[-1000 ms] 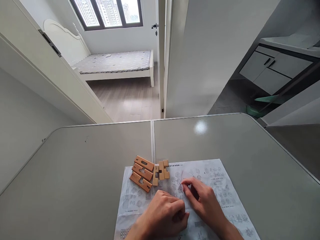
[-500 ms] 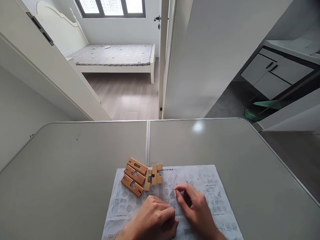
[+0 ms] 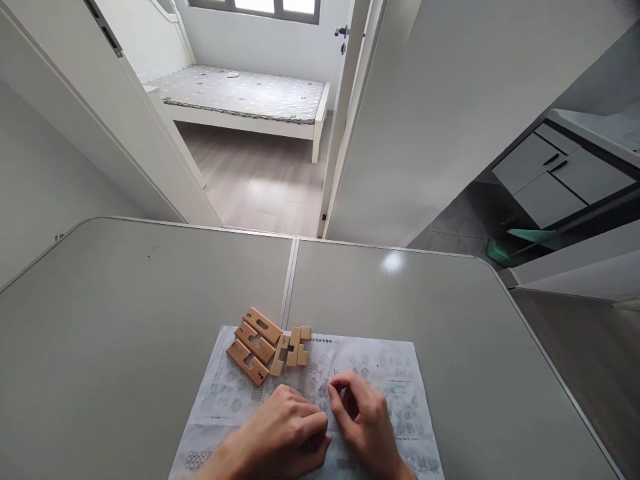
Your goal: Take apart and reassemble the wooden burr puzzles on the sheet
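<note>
My left hand (image 3: 287, 430) lies on a printed paper sheet (image 3: 205, 400), its fingers curled into a loose fist; nothing shows in it. Just to its right, my right hand (image 3: 364, 421) also rests on the sheet, thumb and index fingertips pinched together with nothing visible between them. The hands are close but apart. Beyond them, at the sheet's far left corner, three darker notched wooden puzzle pieces (image 3: 255, 342) lie side by side with black numerals. Against them sit several smaller, paler wooden puzzle pieces (image 3: 294, 347), one marked 3. Neither hand touches the wood.
The sheet lies on a grey table (image 3: 125, 347) with a metal seam (image 3: 289, 283) down its middle. Past the far edge, an open doorway shows a bed (image 3: 250, 93) with a patterned mattress. White cabinets (image 3: 565, 167) and a green object (image 3: 500, 252) are at the right.
The camera view has tilted and shifted, so the table, sheet and hands appear turned and further left. Both hands keep nearly the same pose on the sheet, and the wooden pieces keep their arrangement.
</note>
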Demonstrator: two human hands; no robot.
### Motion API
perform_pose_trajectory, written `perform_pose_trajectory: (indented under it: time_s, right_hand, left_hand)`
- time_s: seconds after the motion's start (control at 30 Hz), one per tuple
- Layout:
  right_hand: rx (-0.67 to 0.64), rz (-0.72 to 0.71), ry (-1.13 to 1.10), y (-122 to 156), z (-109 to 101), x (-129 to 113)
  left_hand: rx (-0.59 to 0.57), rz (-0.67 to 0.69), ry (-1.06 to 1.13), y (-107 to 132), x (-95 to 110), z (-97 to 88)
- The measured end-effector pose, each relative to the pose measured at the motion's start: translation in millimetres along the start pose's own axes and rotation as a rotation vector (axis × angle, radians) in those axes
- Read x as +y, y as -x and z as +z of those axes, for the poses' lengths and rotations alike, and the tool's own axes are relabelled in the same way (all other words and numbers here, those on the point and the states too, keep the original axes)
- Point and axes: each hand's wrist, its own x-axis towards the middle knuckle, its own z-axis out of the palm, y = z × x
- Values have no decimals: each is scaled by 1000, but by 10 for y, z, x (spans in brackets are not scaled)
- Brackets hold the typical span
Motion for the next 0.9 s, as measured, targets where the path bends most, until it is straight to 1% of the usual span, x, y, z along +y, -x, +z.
perform_pose_trajectory:
  time_s: [0.23, 0.53, 0.7, 0.83, 0.9]
  right_hand:
    - [4, -4, 2, 15, -4, 0]
    - [0, 11, 23, 18, -16, -29]
    - [-4, 38, 21, 49, -4, -22]
    - [-7, 61, 7, 60, 3, -17]
    - [-6, 58, 3, 58, 3, -13]
  left_hand:
    - [-14, -14, -27, -27, 16, -10]
    - [-11, 48, -107, -19, 32, 12]
    - [-16, 45, -101, -9, 44, 15]
    - [10, 85, -42, 35, 74, -61]
    - [70, 94, -17, 73, 79, -154]
